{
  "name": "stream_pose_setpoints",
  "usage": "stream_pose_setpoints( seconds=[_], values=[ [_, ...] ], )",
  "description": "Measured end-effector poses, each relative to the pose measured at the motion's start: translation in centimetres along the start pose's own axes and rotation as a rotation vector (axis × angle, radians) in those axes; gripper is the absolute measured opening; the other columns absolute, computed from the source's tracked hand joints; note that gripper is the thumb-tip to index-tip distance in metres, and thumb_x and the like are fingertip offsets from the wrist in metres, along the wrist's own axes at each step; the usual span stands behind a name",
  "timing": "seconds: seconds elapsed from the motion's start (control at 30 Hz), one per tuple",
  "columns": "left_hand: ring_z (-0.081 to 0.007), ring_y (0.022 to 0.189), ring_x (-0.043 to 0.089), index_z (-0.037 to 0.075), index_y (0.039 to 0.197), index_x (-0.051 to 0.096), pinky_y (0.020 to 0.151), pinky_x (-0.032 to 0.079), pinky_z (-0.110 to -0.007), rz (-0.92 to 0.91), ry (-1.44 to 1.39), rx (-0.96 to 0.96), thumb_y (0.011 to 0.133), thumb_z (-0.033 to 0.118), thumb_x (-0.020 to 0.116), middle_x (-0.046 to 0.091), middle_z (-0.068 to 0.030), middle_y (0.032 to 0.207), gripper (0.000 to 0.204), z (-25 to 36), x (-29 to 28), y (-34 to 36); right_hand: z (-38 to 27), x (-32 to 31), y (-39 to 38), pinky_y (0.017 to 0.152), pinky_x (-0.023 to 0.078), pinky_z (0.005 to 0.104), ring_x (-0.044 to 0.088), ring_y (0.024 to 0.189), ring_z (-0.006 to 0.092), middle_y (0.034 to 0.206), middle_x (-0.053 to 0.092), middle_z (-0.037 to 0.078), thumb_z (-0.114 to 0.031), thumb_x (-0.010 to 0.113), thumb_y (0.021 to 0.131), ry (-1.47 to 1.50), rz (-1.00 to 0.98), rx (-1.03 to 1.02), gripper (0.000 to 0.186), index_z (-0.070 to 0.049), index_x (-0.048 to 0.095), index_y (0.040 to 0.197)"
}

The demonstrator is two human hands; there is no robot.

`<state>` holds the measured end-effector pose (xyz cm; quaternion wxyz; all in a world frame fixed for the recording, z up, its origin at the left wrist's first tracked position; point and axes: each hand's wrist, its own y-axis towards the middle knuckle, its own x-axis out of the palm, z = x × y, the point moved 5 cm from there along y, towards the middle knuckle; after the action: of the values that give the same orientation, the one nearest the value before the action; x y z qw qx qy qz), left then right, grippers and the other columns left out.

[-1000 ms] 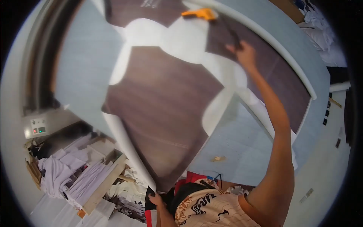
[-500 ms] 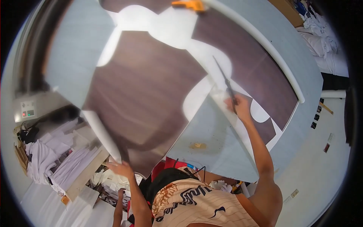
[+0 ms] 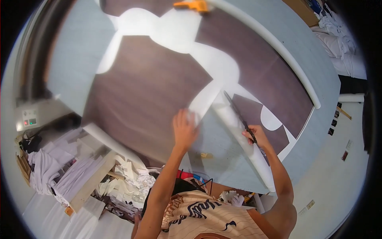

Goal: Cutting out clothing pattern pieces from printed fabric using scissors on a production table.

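Observation:
A large sheet, brown with white curved areas (image 3: 147, 91), covers the blue-grey table (image 3: 217, 167). My left hand (image 3: 185, 129) lies on its near edge, where the brown meets a white curve, with fingers stretched out. In my right hand (image 3: 256, 137) are long dark scissors (image 3: 237, 111), held by the handles. Their blades point away and to the left, over a cut edge of the sheet, and look closed together. Beneath the scissors and right hand, a curled white strip of the sheet (image 3: 242, 149) runs toward the table's near edge.
An orange tool (image 3: 193, 5) sits at the far side of the sheet. A white roll (image 3: 274, 42) borders it on the right. White scraps (image 3: 127, 179) and stacked white cloth (image 3: 77, 175) are at the lower left, near a box with lit buttons (image 3: 30, 119).
My left hand has come from the sheet's lower left corner to its near edge in the middle. My right hand with the scissors has drawn back toward me. The sheet has shifted slightly left.

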<state>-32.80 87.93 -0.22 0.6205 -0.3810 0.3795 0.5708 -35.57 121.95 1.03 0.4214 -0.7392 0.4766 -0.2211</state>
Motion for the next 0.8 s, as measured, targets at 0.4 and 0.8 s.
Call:
stream_pose_setpoints(
  seconds=[0.4, 0.8],
  values=[
    [-0.0389, 0.135, 0.044, 0.011, 0.138, 0.058, 0.110, 0.035, -0.060, 0.062, -0.037, 0.135, 0.075, -0.003, 0.068, 0.050, -0.0159, 0.144, 0.065, 4.0, 3.4, 5.0, -0.7, -0.9, 4.9, 0.046, 0.037, 0.0251, 0.052, 0.048, 0.0078, 0.060, 0.055, -0.002, -0.020, 0.074, 0.093, 0.022, -0.167, -0.047, 0.021, -0.006, 0.059, 0.086],
    [-0.0266, 0.104, 0.058, 0.008, 0.102, 0.068, 0.087, 0.042, -0.044, 0.200, -0.105, 0.157, 0.076, 0.002, 0.073, 0.061, -0.0048, 0.100, 0.027, 1.6, 5.2, 3.7, 0.4, -0.1, 7.6, 0.040, 0.038, 0.0247, 0.050, 0.040, 0.0093, 0.057, 0.055, 0.000, -0.017, 0.078, 0.088, 0.073, -0.168, -0.109, 0.023, -0.003, 0.062, 0.080]
  ],
)
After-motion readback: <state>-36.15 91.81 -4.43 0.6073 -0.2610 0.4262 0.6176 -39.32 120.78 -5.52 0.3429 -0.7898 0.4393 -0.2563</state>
